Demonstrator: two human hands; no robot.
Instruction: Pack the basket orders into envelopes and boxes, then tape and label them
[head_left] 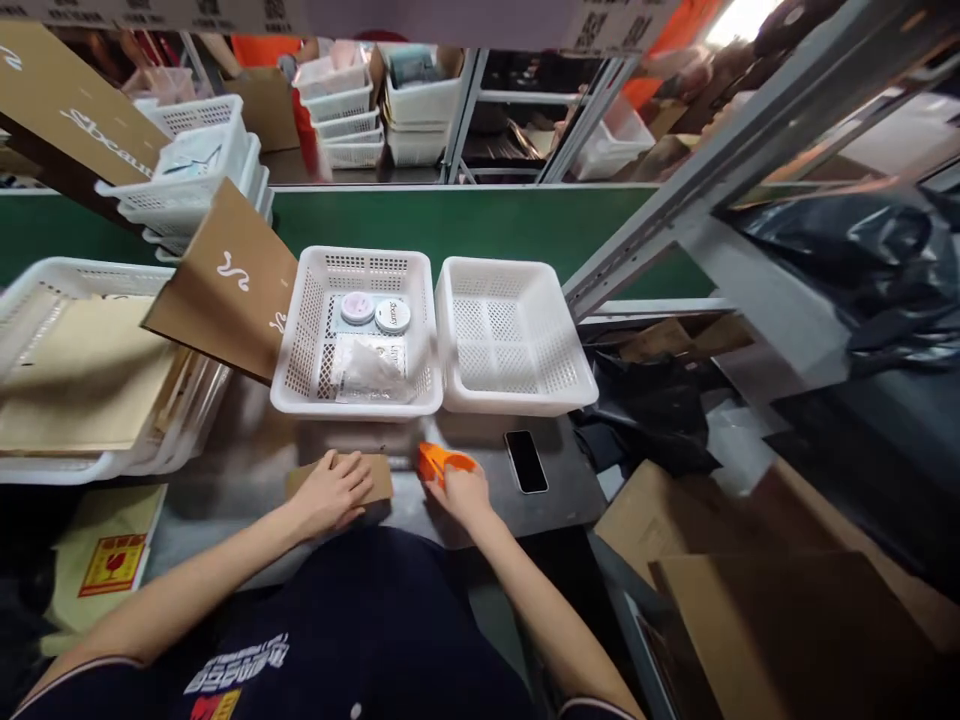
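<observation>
L grip [341,488] lies palm down over sm. brown cardboard [381,478], fingers tog. across its top; thumb side hidden, so can't tell if it clasps or only presses. R grip [461,492] closed round orange tool [435,462], tip pointing up-left, fwd of my knuckles.

Edges: cardboard lies nr the near edge, just fwd of my dark shirt [360,610]. Narrow strip of surface [405,455] runs betw. cardboard & orange tool; another strip betw. both grips & the basket fronts. To R of R grip, phone [527,462], screen dark, just apart, w/ surface's slanting R edge close beyond it.

Fwd limit: two white baskets side by side, nearly touching. L basket [356,409] has two round tins [392,316] & clear packet [375,372]; R basket [521,404] shows mesh floor. Brown flap [232,285] leans by L basket's L side. Far L: stacked trays [112,464] w/ tan sheets [67,390].

Room: green band [487,215] runs behind baskets; metal post [637,250] slants up R. Lower R, cardboard boxes [787,620]; above, black plastic [885,250]. Beyond band, co-workers in orange, partly hidden, nr more white baskets [349,105].
</observation>
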